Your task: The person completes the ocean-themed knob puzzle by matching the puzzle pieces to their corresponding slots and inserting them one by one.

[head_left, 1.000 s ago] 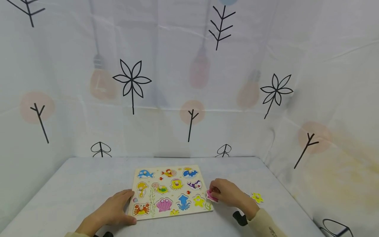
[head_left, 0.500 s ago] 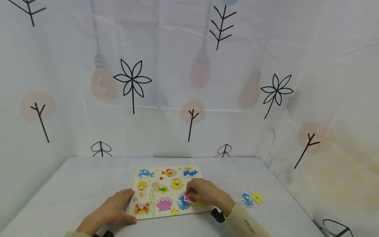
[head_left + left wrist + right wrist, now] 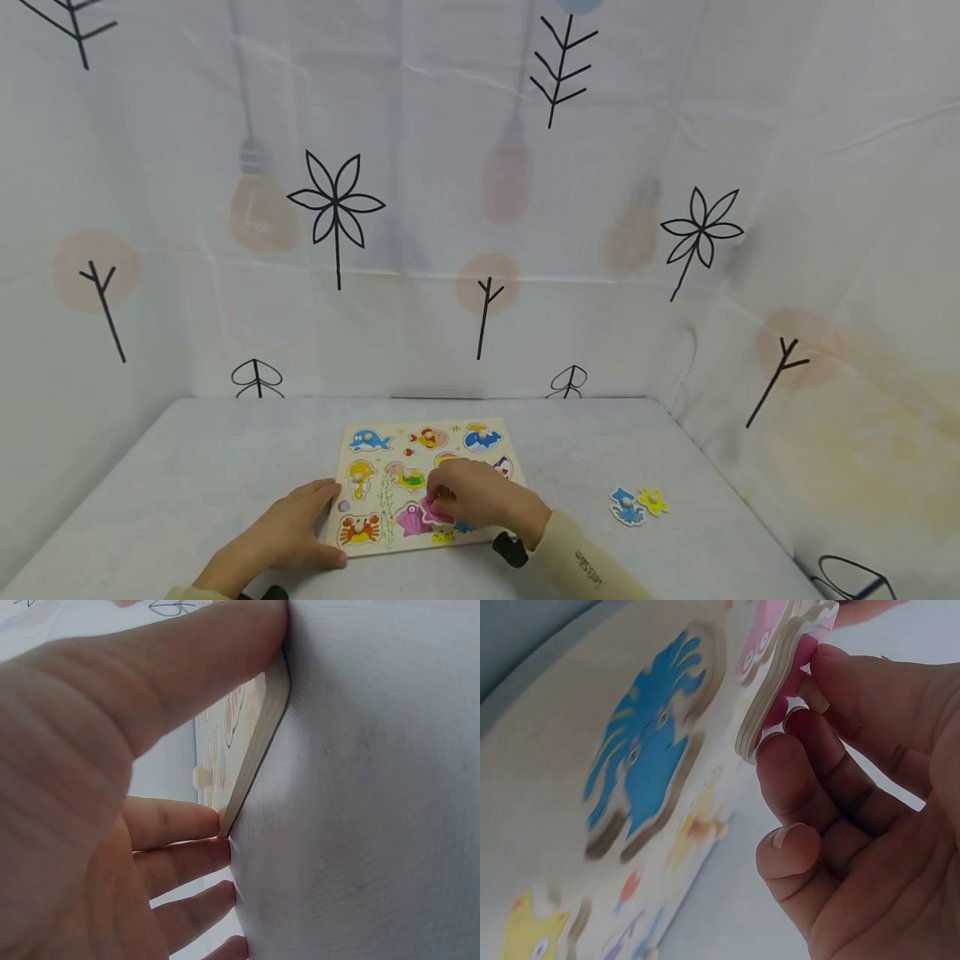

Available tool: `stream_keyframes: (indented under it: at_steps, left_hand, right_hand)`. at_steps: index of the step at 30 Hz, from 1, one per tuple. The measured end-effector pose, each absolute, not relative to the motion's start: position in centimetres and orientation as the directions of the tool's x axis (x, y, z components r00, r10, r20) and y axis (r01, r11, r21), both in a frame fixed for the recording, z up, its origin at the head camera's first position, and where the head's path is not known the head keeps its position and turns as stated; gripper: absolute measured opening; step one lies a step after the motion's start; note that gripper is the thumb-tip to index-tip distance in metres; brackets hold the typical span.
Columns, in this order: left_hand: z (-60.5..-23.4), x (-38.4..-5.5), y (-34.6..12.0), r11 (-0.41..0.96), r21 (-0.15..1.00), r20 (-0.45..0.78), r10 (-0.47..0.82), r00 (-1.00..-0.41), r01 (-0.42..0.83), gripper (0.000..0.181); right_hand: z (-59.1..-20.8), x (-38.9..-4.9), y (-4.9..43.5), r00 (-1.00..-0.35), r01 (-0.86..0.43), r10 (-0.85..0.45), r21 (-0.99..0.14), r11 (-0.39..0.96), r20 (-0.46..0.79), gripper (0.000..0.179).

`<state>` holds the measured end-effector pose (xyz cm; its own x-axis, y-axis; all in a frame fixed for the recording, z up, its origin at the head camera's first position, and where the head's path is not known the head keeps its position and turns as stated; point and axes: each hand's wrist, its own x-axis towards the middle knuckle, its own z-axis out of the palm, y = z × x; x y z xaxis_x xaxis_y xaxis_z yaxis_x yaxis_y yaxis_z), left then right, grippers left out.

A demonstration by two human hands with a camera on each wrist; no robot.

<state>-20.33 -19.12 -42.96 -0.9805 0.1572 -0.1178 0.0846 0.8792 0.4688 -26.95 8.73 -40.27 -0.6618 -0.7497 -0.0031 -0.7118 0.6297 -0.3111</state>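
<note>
The right hand pinches a pink shell puzzle piece by its knob between thumb and fingers. In the head view the piece overlaps the printed pink shell recess on the wooden puzzle board, tilted over it. Close by, in the right wrist view, lies a blue squid recess with no piece in it. The left hand rests at the board's near left corner, fingertips at the left edge and thumb at the front edge. Its fingers are fairly straight, touching the board's side and the tabletop.
A blue squid piece and a yellow starfish piece lie side by side on the white tabletop, right of the board. Several knobbed pieces, such as the crab, sit in their recesses. A patterned cloth backdrop hangs behind.
The right hand has carried the pink shell piece leftward from beside the board's right edge, over the squid recess, to the shell recess. The left hand has stayed in place.
</note>
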Motion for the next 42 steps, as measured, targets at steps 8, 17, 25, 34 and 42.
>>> stream_keyframes:
  at_steps: [8, 17, 25, 34, 42]
  left_hand:
    - [-42.9, -20.3, -19.1, 0.876, 0.475, -0.114, 0.160, -0.981, 0.087, 0.102]
    - [-42.9, -20.2, -19.1, 0.874, 0.474, -0.097, 0.167, -0.981, 0.102, 0.099]
    - [-42.9, -20.1, -19.1, 0.874, 0.474, -0.098, 0.171, -0.980, 0.105, 0.100]
    - [-43.0, -20.2, -19.1, 0.878, 0.467, -0.101, 0.169, -0.980, 0.103, 0.101]
    - [-43.0, -20.2, -19.1, 0.879, 0.466, -0.095, 0.166, -0.981, 0.104, 0.100]
  right_hand:
    - [-41.0, -27.1, 6.8, -0.648, -0.724, -0.761, -0.296, 0.623, -0.019, 0.004]
    - [-41.7, -27.1, 5.7, -0.649, -0.720, -0.759, -0.287, 0.632, -0.043, 0.004]
    - [-41.9, -27.0, 5.5, -0.643, -0.727, -0.764, -0.269, 0.631, -0.054, 0.005]
    - [-41.8, -26.9, 5.3, -0.639, -0.727, -0.767, -0.278, 0.628, -0.059, 0.008]
    - [-42.0, -26.7, 5.2, -0.649, -0.727, -0.759, -0.258, 0.636, -0.043, 0.006]
